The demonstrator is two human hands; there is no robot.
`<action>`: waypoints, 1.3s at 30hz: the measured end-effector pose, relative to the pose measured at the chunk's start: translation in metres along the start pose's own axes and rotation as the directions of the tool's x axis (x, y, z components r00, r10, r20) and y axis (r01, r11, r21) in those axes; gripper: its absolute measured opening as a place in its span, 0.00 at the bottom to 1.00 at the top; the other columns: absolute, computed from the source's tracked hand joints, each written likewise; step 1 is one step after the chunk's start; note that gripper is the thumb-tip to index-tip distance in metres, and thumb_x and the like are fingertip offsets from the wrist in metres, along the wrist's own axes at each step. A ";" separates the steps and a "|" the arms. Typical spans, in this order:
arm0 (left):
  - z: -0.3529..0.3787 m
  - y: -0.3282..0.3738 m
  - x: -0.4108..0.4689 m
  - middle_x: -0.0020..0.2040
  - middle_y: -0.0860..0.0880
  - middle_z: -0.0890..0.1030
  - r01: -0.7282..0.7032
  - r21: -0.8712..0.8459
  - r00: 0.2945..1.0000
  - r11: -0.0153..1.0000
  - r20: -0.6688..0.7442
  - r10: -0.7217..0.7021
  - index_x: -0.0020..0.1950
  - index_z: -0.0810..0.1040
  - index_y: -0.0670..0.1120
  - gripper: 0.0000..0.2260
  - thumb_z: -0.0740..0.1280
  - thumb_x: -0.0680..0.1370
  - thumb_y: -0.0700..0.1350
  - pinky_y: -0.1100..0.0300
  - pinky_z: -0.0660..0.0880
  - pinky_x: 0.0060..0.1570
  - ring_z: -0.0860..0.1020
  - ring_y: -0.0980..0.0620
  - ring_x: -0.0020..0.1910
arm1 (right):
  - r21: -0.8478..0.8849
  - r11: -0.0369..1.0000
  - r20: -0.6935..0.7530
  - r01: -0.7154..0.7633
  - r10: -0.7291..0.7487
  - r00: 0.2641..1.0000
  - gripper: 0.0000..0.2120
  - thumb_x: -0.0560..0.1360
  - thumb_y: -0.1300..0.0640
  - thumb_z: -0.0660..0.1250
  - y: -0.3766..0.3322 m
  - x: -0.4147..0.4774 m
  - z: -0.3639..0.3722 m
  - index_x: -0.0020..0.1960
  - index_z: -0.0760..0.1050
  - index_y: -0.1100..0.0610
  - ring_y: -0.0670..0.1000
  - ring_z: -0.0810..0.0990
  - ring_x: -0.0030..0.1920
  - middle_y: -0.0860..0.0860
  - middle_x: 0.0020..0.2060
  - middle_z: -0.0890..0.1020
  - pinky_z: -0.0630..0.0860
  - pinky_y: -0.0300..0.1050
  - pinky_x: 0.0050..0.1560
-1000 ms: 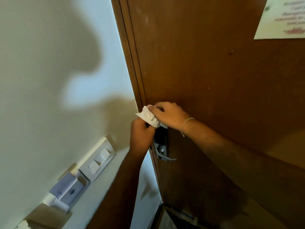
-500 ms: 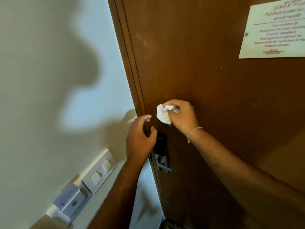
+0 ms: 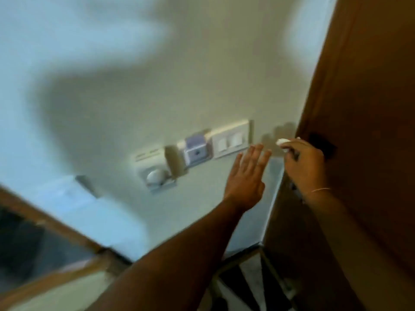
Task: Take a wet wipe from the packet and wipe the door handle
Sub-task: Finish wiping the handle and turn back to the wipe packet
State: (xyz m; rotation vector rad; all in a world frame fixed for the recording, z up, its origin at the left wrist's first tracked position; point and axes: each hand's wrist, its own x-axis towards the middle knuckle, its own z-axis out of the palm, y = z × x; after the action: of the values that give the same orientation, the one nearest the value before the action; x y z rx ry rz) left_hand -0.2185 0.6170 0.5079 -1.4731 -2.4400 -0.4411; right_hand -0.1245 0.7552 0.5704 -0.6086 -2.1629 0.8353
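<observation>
The view is blurred by motion. My right hand [image 3: 304, 163] is closed around a crumpled white wet wipe [image 3: 283, 141], which pokes out above the fingers, just left of the brown door [image 3: 368, 108]. The dark lock plate [image 3: 322, 145] of the door handle shows right behind that hand; the lever itself is hidden by my hand and wrist. My left hand [image 3: 248, 176] hovers in front of the wall with its fingers spread and nothing in it, a short way left of my right hand. No wipe packet is in view.
On the pale wall, a white switch plate [image 3: 231, 140], a purple-grey key-card holder [image 3: 196, 151] and a round-knob dial plate [image 3: 156, 176] sit in a row left of my hands. A brown-framed panel [image 3: 51, 239] fills the lower left corner.
The camera has swung left and down, so the wall now fills the view. My left hand has come off the door edge and opened. My right hand still holds the wipe, now lower beside the lock plate.
</observation>
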 end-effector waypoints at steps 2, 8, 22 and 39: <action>0.023 -0.015 -0.075 0.88 0.44 0.53 0.003 0.047 0.997 0.999 0.080 -0.007 0.87 0.52 0.49 0.45 0.66 0.72 0.45 0.47 0.40 0.85 0.51 0.45 0.87 | 0.022 1.000 0.092 -0.018 0.016 0.996 0.16 0.76 0.70 0.64 0.013 -0.042 0.038 0.56 0.86 0.60 0.57 0.85 0.60 0.57 0.57 0.87 0.76 0.45 0.69; 0.026 -0.061 -0.331 0.88 0.44 0.54 0.463 0.160 0.802 0.872 0.344 -0.489 0.87 0.54 0.49 0.40 0.68 0.78 0.47 0.43 0.58 0.83 0.54 0.43 0.87 | 0.053 0.999 0.549 -0.003 -0.027 0.836 0.15 0.75 0.70 0.68 -0.001 -0.183 0.162 0.61 0.80 0.60 0.65 0.82 0.57 0.62 0.57 0.84 0.77 0.52 0.57; 0.072 -0.039 -0.692 0.88 0.46 0.43 0.890 0.043 -0.455 -0.453 0.071 -0.888 0.87 0.42 0.46 0.43 0.63 0.77 0.43 0.43 0.44 0.86 0.42 0.47 0.88 | 0.310 0.893 0.945 0.326 -0.328 0.000 0.10 0.72 0.63 0.72 -0.120 -0.483 0.377 0.52 0.85 0.57 0.46 0.81 0.57 0.49 0.59 0.81 0.75 0.32 0.63; 0.256 -0.097 -0.821 0.87 0.46 0.59 0.952 0.111 -0.305 -0.284 0.333 -0.892 0.85 0.61 0.45 0.37 0.70 0.77 0.41 0.45 0.61 0.83 0.61 0.42 0.85 | 0.392 0.645 0.899 0.656 -0.118 -0.421 0.17 0.80 0.57 0.63 0.004 -0.716 0.539 0.66 0.80 0.52 0.57 0.77 0.65 0.50 0.65 0.77 0.77 0.52 0.63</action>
State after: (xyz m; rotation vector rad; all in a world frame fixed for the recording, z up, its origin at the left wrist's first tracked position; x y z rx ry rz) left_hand 0.0517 0.0068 -0.0431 1.2409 -3.2804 -0.7458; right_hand -0.0893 0.1026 -0.0431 1.5866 -3.5451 0.2225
